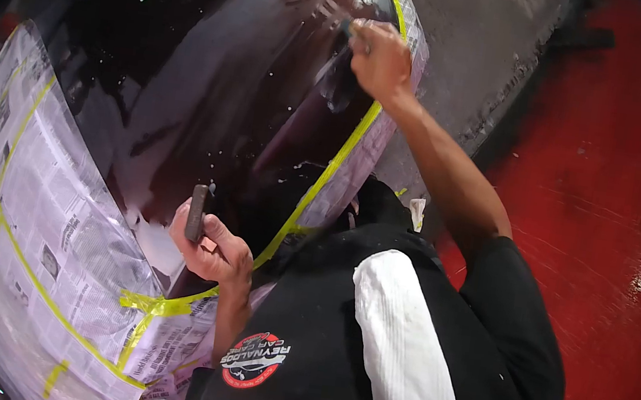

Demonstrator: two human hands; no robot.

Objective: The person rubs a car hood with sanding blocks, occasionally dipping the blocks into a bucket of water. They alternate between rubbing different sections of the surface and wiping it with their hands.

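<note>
Between the thumb and fingers of my left hand (213, 247) is a small brown block (196, 213), held upright just above the near end of a dark, glossy car panel (197, 95). My right hand (382, 58) is closed at the panel's upper right, close to its taped edge. A small dark greenish edge shows at those fingertips, but most of it is hidden and I cannot make out what it is. Wet-looking streaks and pale drops lie on the panel around both hands.
Newspaper sheets (50, 221) cover the left side, and yellow tape (343, 150) lines the panel's right edge. A white towel (410, 349) hangs over my black shirt (298, 310). Grey floor (470, 50) and red floor (604, 197) lie to the right.
</note>
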